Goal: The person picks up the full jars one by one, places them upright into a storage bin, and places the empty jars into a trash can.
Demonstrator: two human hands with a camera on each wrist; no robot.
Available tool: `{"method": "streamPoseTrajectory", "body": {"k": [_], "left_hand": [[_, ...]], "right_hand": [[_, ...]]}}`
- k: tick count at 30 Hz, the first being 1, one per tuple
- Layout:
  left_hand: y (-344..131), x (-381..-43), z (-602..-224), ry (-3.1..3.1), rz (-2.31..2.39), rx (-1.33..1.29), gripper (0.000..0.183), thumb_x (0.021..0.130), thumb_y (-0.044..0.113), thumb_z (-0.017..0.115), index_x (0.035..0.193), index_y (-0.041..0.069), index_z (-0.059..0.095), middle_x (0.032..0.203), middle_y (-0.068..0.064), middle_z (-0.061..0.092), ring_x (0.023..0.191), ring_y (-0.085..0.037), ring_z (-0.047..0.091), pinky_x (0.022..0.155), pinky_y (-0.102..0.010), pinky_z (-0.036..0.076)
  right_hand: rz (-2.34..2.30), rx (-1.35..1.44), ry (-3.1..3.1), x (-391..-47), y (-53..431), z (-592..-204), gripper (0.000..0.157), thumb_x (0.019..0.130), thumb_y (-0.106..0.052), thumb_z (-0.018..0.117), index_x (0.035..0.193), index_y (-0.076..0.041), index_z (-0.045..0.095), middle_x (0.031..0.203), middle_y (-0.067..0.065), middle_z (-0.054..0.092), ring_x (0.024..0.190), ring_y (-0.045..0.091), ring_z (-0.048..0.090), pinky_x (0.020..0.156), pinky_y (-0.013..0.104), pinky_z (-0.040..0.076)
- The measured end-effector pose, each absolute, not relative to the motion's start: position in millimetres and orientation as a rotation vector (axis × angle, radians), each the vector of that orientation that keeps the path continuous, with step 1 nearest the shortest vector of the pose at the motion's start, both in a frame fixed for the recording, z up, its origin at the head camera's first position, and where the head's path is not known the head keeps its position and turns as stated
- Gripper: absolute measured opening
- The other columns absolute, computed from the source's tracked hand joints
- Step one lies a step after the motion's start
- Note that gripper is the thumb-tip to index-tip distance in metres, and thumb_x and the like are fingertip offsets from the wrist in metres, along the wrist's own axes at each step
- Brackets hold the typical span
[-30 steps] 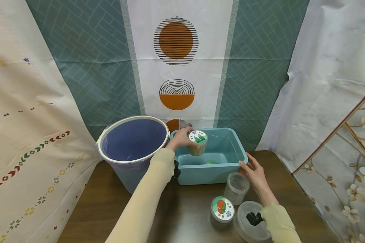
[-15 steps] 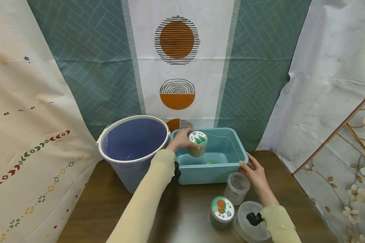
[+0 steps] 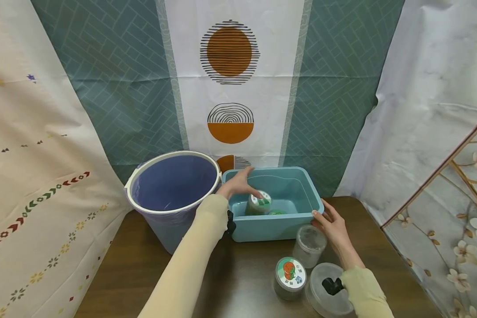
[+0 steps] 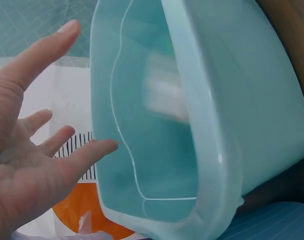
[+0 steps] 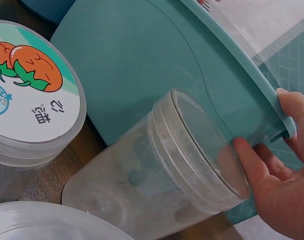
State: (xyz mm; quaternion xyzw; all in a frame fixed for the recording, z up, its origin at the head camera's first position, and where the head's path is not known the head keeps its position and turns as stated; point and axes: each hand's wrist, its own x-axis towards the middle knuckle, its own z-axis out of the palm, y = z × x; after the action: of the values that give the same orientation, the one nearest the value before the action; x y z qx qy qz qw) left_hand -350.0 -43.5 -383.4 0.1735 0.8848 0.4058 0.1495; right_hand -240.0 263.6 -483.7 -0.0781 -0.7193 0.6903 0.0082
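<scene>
My left hand [image 3: 238, 183] is spread above the left side of a turquoise plastic bin [image 3: 270, 227]. Just below it, inside the bin, is a jar [image 3: 259, 205] with a green-and-white label on its lid. In the left wrist view the jar [image 4: 164, 90] is blurred and apart from the spread fingers [image 4: 86, 157]. My right hand [image 3: 333, 225] grips the bin's front right corner; in the right wrist view its thumb [image 5: 294, 104] lies on the rim. Another green item [image 3: 276, 212] shows at the bin's bottom, mostly hidden by the front wall.
A large blue lined bucket [image 3: 163, 221] stands left of the bin. In front of the bin are a clear jar [image 3: 310, 247], a jar with a persimmon label [image 3: 290, 278] and a wide clear container [image 3: 329, 291]. Patterned cloth [image 3: 135, 88] hangs behind the wooden table [image 3: 143, 274].
My left hand has let go of the green-labelled jar, its fingers spreading. The jar has dropped lower into the bin. My right hand has stayed on the bin's corner.
</scene>
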Motion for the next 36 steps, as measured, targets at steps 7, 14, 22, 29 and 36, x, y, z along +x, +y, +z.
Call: {"method": "streamPoseTrajectory", "body": {"k": [7, 14, 22, 29, 36], "left_hand": [[-44.0, -348.3, -378.3, 2.557, 1.137, 0.518, 0.100, 0.077, 0.026, 0.085, 0.157, 0.020, 0.025, 0.166, -0.011, 0.015, 0.154, -0.031, 0.016, 0.119, -0.055, 0.028], [-43.5, -343.9, -370.6, 2.551, 1.175, 0.583, 0.096, 0.079, 0.024, 0.084, 0.156, 0.022, 0.027, 0.162, -0.012, 0.024, 0.150, -0.031, 0.025, 0.117, -0.053, 0.032], [-53.1, -328.8, -362.4, 2.549, 1.270, 0.660, 0.088, 0.083, 0.023, 0.080, 0.155, 0.021, 0.030, 0.160, -0.011, 0.030, 0.150, -0.034, 0.028, 0.116, -0.052, 0.034], [-64.3, -313.5, -357.3, 2.605, 1.282, 0.751, 0.079, 0.086, 0.023, 0.077, 0.153, 0.019, 0.035, 0.157, -0.008, 0.038, 0.148, -0.034, 0.031, 0.115, -0.052, 0.036], [-75.7, -289.7, -345.1, 2.626, 1.370, 0.837, 0.072, 0.087, 0.018, 0.076, 0.149, 0.016, 0.041, 0.153, -0.005, 0.044, 0.145, -0.031, 0.038, 0.116, -0.051, 0.036]], "right_hand": [[2.158, -0.235, -2.229, -239.8, 262.7, -483.9, 0.073, 0.097, -0.031, 0.063, 0.158, -0.025, 0.024, 0.159, 0.015, 0.031, 0.097, -0.015, 0.057, 0.091, 0.020, 0.054], [2.153, -0.245, -2.235, -239.7, 263.7, -485.1, 0.075, 0.096, -0.034, 0.064, 0.158, -0.025, 0.023, 0.160, 0.016, 0.030, 0.097, -0.015, 0.057, 0.094, 0.022, 0.054], [2.160, -0.245, -2.238, -239.2, 263.9, -487.3, 0.075, 0.096, -0.035, 0.064, 0.158, -0.026, 0.023, 0.160, 0.017, 0.030, 0.096, -0.015, 0.058, 0.090, 0.019, 0.054], [2.159, -0.244, -2.230, -238.1, 262.4, -486.2, 0.074, 0.097, -0.032, 0.063, 0.159, -0.025, 0.022, 0.160, 0.018, 0.030, 0.095, -0.015, 0.058, 0.090, 0.019, 0.054], [2.170, -0.255, -2.237, -240.5, 261.3, -486.3, 0.073, 0.097, -0.032, 0.061, 0.159, -0.027, 0.021, 0.160, 0.016, 0.030, 0.097, -0.014, 0.058, 0.094, 0.021, 0.053]]}}
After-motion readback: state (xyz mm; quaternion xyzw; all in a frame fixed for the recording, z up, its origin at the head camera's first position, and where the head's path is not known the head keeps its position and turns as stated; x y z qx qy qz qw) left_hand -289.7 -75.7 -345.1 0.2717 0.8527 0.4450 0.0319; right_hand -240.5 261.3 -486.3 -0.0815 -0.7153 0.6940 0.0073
